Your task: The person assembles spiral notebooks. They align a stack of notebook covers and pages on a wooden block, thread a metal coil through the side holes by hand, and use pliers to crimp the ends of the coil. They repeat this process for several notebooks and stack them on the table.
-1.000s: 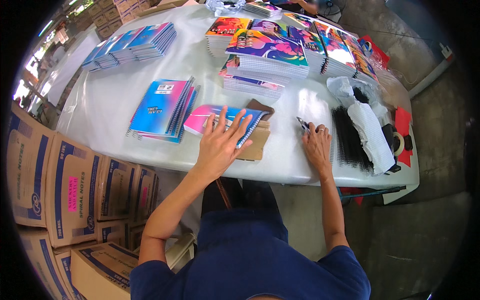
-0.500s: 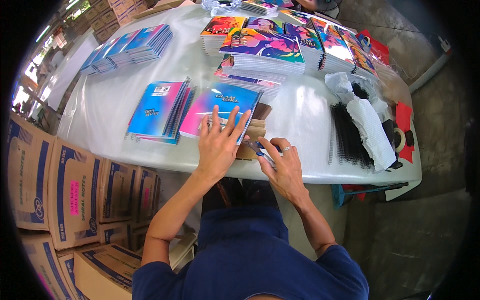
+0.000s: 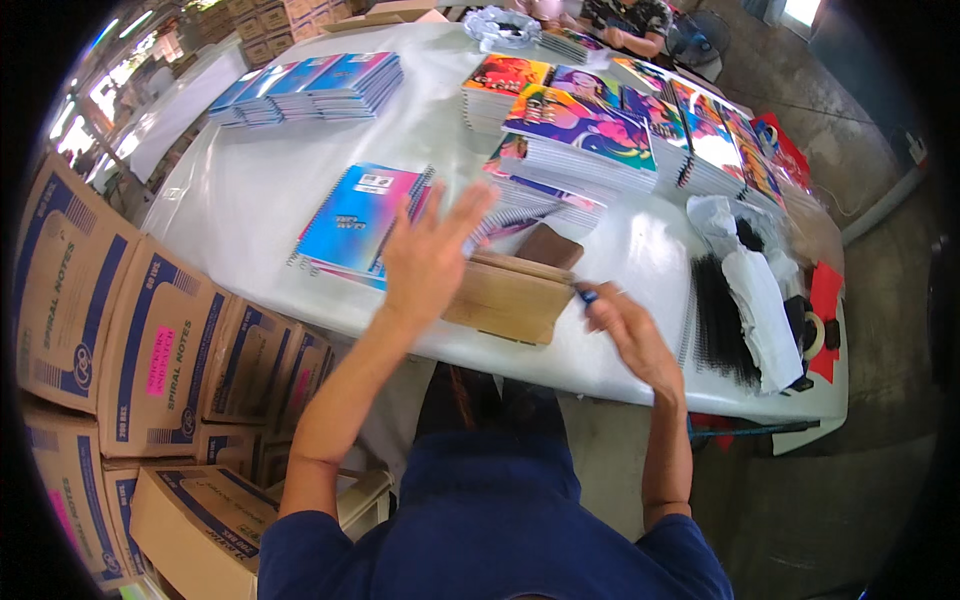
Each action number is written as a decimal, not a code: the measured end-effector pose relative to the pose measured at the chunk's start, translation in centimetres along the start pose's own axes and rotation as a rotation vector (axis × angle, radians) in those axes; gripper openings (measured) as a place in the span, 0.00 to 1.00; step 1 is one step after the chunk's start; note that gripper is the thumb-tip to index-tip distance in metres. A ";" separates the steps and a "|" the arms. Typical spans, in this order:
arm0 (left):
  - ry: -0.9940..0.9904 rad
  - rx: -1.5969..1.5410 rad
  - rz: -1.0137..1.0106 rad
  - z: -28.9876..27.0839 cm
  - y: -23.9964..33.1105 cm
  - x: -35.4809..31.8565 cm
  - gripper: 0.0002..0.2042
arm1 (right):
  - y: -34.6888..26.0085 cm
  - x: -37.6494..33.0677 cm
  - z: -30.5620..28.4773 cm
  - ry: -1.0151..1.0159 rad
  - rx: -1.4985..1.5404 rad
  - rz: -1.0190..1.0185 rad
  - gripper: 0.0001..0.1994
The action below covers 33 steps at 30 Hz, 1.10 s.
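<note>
Left hand (image 3: 425,260), blurred, spreads fingers, apparently empty, beside blue-pink notebook stack (image 3: 350,222); right hand (image 3: 630,328) curls round blue tool (image 3: 586,294) near brown block (image 3: 510,300). Hasty sweep could skew notebooks.

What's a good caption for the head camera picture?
A right hand grips a tool beside a brown block, with colourful notebooks stacked behind.
</note>
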<state>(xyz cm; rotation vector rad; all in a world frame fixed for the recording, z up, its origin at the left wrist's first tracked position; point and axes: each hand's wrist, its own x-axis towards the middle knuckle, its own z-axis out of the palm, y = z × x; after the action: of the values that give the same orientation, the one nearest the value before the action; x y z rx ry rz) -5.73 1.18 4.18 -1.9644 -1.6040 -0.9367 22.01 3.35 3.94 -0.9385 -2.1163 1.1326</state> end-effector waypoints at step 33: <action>-0.050 -0.568 -0.252 3.5 -6.9 0.4 0.29 | 7.7 19.8 -16.1 0.638 -0.457 0.309 0.20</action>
<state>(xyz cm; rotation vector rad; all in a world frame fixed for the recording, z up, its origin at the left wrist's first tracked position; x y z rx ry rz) -11.59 5.54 1.50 -2.1781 -1.7825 -1.5987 24.39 29.58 8.08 -1.6262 -1.7408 0.3706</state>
